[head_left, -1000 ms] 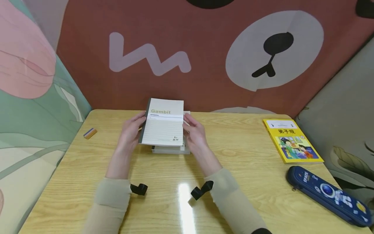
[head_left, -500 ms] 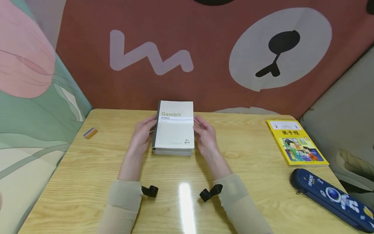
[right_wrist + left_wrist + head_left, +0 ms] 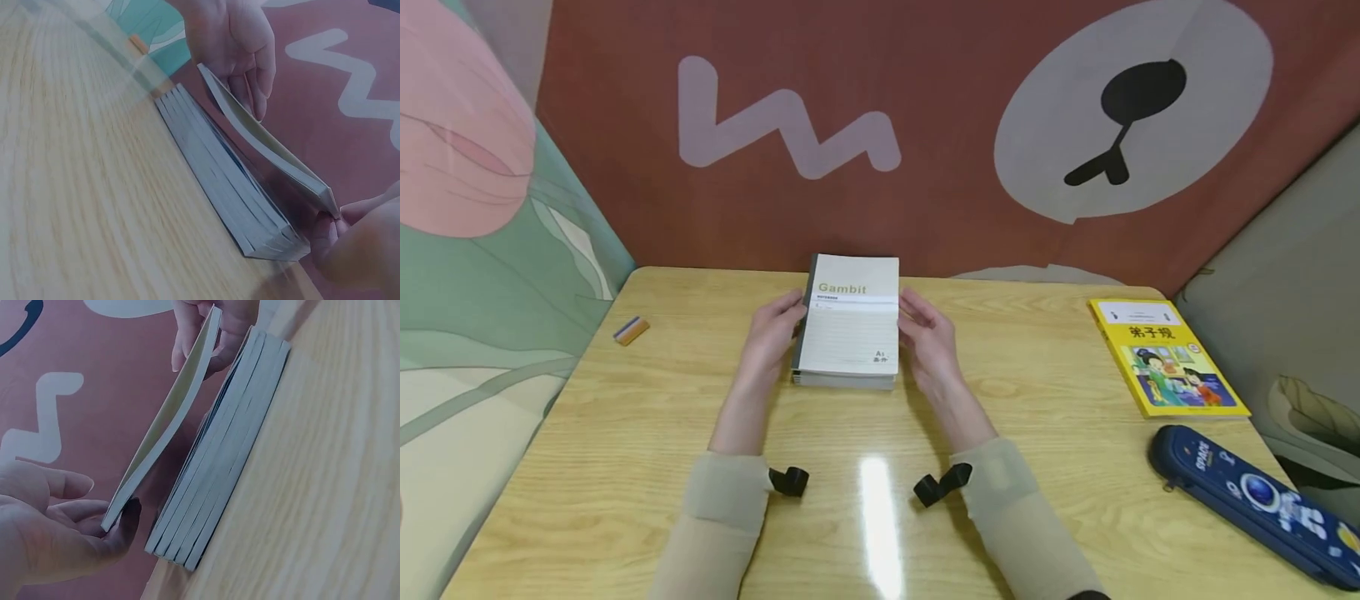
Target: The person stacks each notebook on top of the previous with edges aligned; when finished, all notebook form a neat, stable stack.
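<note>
A white notebook [image 3: 853, 333] with a dark spine and "Gambit" on its cover is held between both hands in the head view. Fingers of the left hand [image 3: 771, 333] hold its spine edge; the right hand [image 3: 931, 337] pinches the opposite edge. Directly beneath lies a stack of several notebooks [image 3: 842, 382], mostly covered from above. Both wrist views reveal a gap between the held notebook [image 3: 165, 425] and the stack [image 3: 219, 456]. Its pages bow slightly in the right wrist view, where the right hand [image 3: 362, 244] grips near a corner.
A yellow picture-covered book [image 3: 1168, 358] lies at the table's right edge. Nearer on that side is a dark blue pencil case [image 3: 1247, 500] with space pictures. A small eraser-like orange block [image 3: 631, 331] lies far left. A printed wall cloth [image 3: 940, 217] stands behind the wooden table [image 3: 625, 450].
Both hands have carried the notebook rightward and lined it up over the stack, which stuck out on the right before. In the last half second hands and notebook have barely moved.
</note>
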